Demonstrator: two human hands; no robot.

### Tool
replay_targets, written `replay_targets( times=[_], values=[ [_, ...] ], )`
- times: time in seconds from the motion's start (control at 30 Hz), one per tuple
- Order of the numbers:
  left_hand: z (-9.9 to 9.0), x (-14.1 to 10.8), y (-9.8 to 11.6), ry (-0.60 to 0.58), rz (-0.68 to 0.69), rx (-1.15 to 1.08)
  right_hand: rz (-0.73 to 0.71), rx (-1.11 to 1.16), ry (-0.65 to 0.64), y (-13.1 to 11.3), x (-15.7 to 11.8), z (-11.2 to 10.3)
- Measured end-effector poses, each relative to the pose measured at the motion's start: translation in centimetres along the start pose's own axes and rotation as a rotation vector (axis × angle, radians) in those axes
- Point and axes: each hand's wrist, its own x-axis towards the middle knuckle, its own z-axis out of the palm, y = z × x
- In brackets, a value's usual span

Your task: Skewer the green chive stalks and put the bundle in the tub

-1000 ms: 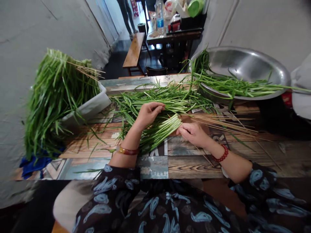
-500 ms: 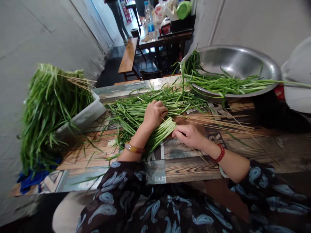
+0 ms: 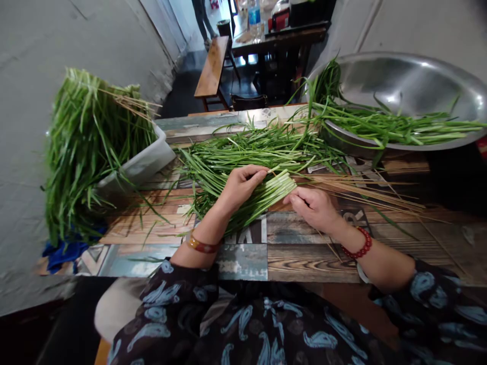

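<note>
A row of garlic chives (image 3: pixel 274 191) lies side by side on the table, their pale cut ends pointing right. A thin bamboo skewer (image 3: pixel 330 245) runs from under my right hand (image 3: pixel 312 205), which is closed round it by the row's right end. The skewer's tip seems to show at the row's far side. My left hand (image 3: pixel 245 187) pinches a chive stalk (image 3: pixel 276 168) near that tip, thumb and forefinger together. Behind it spreads a loose pile of chives (image 3: pixel 243 149). Most of the skewer inside the row is hidden.
A white tub (image 3: pixel 146 159) at the left is heaped with skewered chives (image 3: pixel 91 152). To the right, a large steel basin (image 3: pixel 414 63) holds more chives. Loose bamboo skewers (image 3: pixel 373 190) lie below it. A blue cloth (image 3: pixel 64 253) rests at the left edge; a bench (image 3: pixel 213 68) stands beyond.
My left hand has turned from over the pile, its fingers now at the row's far edge with a stalk. My right hand remains at the row's end. The view has shifted.
</note>
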Motion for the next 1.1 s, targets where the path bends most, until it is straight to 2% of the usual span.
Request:
replay_targets(
  times=[0.17, 0.37, 1.1],
  values=[
    [0.3, -0.1, 0.2, 0.022, -0.041, -0.121, 0.059, -0.001, -0.047, -0.2, 0.0, -0.3],
    [0.6, -0.1, 0.7, 0.061, -0.019, -0.138, 0.097, 0.017, -0.067, -0.2, 0.1, -0.2],
    [1.0, -0.1, 0.7, 0.167, 0.034, -0.154, 0.060, 0.056, -0.026, 0.0, 0.0, 0.2]
  ],
)
